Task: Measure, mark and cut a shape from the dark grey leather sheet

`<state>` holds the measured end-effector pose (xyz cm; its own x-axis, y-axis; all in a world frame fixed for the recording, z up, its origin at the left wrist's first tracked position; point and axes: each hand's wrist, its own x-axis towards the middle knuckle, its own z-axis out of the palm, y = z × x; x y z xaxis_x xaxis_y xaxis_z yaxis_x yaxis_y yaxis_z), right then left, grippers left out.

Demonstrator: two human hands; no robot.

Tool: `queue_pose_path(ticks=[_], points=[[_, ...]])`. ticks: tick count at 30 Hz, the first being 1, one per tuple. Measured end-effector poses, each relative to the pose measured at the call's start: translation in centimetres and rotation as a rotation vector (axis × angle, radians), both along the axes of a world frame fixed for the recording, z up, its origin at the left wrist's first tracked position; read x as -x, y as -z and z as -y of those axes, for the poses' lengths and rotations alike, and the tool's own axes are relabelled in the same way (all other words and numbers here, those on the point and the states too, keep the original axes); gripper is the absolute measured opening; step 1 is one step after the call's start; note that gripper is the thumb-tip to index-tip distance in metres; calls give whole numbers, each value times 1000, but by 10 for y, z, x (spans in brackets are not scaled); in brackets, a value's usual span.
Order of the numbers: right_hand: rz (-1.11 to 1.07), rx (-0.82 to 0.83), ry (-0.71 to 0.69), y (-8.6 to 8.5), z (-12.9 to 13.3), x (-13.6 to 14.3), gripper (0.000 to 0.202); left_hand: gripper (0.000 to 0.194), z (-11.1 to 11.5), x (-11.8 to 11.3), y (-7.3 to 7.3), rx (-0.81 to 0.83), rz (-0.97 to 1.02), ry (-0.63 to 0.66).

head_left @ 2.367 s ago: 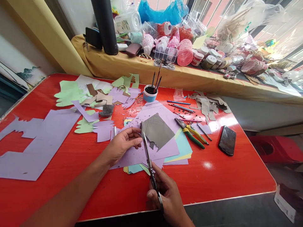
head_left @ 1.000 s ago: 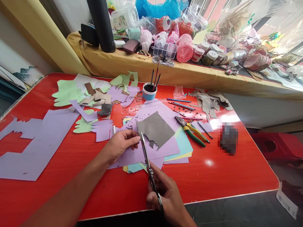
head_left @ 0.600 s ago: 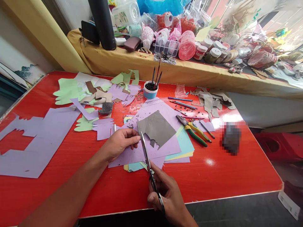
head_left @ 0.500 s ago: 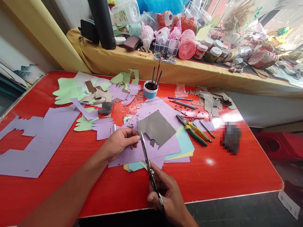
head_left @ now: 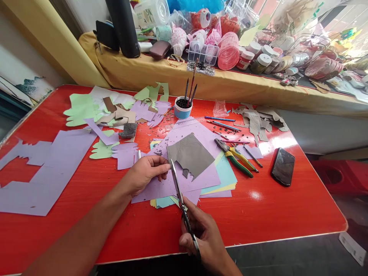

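Note:
My right hand [head_left: 202, 234] is closed round the handles of a pair of scissors [head_left: 176, 188]. The blades point away from me, with their tips at the left edge of a dark grey leather-like sheet [head_left: 195, 153]. My left hand [head_left: 151, 170] pinches at that same edge, thumb against fingers, right beside the blade tips; the part between the fingers is mostly hidden. The sheet has a jagged cut-out along its near side, and a small dark scrap [head_left: 185, 173] shows there. Beneath lies purple paper [head_left: 158, 193] on a stack of coloured sheets.
Pliers [head_left: 234, 157], pencils and a phone [head_left: 283, 167] lie to the right. Behind stands a small tub [head_left: 183, 111] holding brushes. Cut paper pieces [head_left: 125, 153] and a large purple sheet [head_left: 69, 165] cover the left; grey scraps [head_left: 255, 120] sit at the back right.
Both hands, the scissors and the grey sheet stay nearly where they were. The view has shifted very slightly, and the phone that was blurred out before now shows clearly.

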<state>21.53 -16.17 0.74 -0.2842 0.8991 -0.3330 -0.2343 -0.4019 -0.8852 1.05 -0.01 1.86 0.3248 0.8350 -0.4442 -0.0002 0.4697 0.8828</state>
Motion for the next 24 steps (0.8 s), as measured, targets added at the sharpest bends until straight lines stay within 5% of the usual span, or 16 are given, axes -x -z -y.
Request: queue_pose_path(ticks=[24], points=[[-11, -12, -3, 2, 1, -1, 100, 32, 0, 0, -2, -3, -1, 10]])
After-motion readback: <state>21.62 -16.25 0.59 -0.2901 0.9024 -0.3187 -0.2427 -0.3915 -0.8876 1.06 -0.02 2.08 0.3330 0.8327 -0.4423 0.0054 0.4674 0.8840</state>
